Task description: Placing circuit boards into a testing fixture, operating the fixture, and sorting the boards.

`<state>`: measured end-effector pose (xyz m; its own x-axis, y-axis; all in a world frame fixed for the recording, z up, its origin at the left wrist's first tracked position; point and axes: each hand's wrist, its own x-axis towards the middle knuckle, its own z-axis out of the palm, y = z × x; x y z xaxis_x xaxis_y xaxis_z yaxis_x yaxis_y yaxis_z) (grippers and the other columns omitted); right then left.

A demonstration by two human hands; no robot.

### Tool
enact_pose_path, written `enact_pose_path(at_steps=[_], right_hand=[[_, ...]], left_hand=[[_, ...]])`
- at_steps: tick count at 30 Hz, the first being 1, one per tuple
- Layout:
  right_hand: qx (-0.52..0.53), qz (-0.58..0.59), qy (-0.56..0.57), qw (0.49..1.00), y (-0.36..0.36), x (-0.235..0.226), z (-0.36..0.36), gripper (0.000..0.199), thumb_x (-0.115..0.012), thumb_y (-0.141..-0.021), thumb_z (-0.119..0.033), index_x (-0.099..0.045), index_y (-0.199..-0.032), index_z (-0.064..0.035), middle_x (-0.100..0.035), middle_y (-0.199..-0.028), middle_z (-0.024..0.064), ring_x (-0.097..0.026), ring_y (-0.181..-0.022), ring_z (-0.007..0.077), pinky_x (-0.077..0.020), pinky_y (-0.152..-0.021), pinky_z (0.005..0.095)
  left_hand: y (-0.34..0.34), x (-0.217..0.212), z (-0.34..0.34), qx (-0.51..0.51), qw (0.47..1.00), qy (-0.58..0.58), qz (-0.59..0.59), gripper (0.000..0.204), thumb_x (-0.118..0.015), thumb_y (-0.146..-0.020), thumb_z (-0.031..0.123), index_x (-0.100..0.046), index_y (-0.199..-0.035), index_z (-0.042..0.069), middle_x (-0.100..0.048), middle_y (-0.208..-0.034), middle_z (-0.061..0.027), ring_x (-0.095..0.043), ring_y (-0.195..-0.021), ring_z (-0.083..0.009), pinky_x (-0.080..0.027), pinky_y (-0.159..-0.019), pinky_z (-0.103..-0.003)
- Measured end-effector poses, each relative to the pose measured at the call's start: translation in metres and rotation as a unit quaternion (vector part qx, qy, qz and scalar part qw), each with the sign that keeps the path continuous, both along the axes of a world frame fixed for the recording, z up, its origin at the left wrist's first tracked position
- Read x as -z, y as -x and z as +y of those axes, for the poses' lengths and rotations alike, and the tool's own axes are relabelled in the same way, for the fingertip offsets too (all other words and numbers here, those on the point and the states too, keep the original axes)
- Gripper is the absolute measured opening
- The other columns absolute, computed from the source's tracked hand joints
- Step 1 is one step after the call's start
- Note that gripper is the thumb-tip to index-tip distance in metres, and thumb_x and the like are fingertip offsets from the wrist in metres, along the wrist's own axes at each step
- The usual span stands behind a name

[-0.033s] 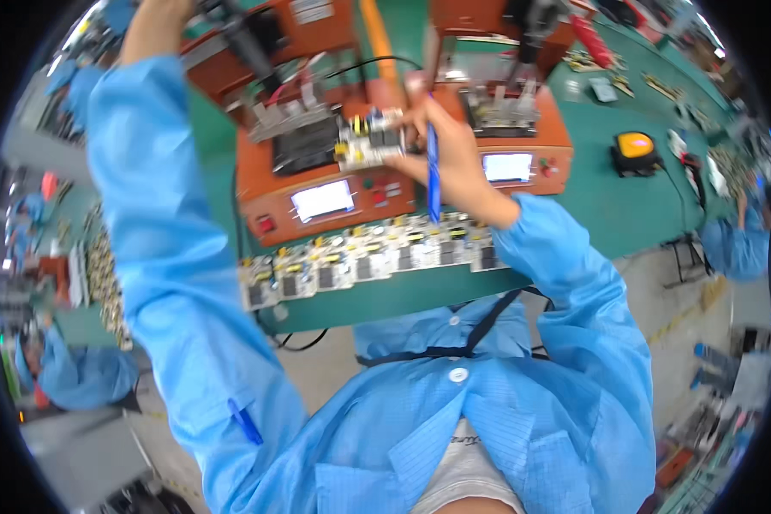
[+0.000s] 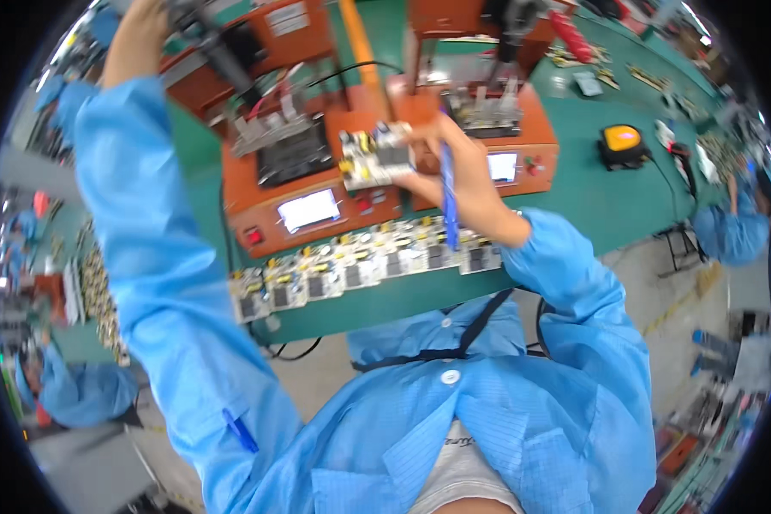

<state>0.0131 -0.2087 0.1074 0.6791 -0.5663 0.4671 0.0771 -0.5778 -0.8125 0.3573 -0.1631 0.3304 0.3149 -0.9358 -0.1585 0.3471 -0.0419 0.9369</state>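
My right hand (image 2: 467, 176) pinches a white circuit board (image 2: 373, 163) with yellow, black and dark grey parts. A blue pen (image 2: 449, 193) is also held in that hand, standing across the fingers. The board hovers just right of the black bed (image 2: 295, 154) of the left orange test machine (image 2: 244, 201), above its front. My left hand (image 2: 141, 30) is raised at the upper left, beside the dark lever (image 2: 218, 51) of that machine's press. Its fingers are mostly cut off by the picture's edge, so their grip is hidden.
A row of circuit boards (image 2: 355, 272) lies along the near edge of the green table (image 2: 360, 307). To the right stands a second orange test machine (image 2: 535, 128) with a lit screen. Farther right are a yellow and black device (image 2: 623, 146) and several loose boards. Other people sit at both sides.
My right hand has drawn the circuit board slightly nearer and to the right, away from the black bed. The whole view has shifted a little. My left hand stays by the lever.
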Motion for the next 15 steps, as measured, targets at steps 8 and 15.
enact_pose_path(at_steps=[8,15], right_hand=[[0.428,0.086,0.187,0.88,0.138,-0.032,-0.145,0.031,-0.074,-0.077,-0.006,-0.049,-0.095,-0.0044,-0.063,-0.097,0.0112,-0.066,-0.082,0.0222,-0.0502,-0.065,0.0319],[0.309,0.297,0.466,0.774,0.12,0.071,-0.374,0.026,-0.053,-0.081,-0.001,-0.046,-0.105,-0.009,-0.058,-0.089,0.0185,-0.06,-0.083,0.0415,-0.0474,-0.065,0.0508]], left_hand=[[-0.08,0.015,-0.026,0.41,0.9,0.125,0.078,0.026,-0.042,-0.1,0.01,-0.051,-0.117,-0.007,-0.067,-0.101,-0.0112,-0.069,-0.085,-0.0213,-0.055,-0.061,-0.026],[-0.037,-0.004,-0.041,0.191,0.977,0.089,-0.026,0.012,-0.048,-0.096,0.011,-0.049,-0.085,0.005,-0.052,-0.073,-0.0012,-0.049,-0.061,-0.0119,-0.04,-0.051,-0.022]])
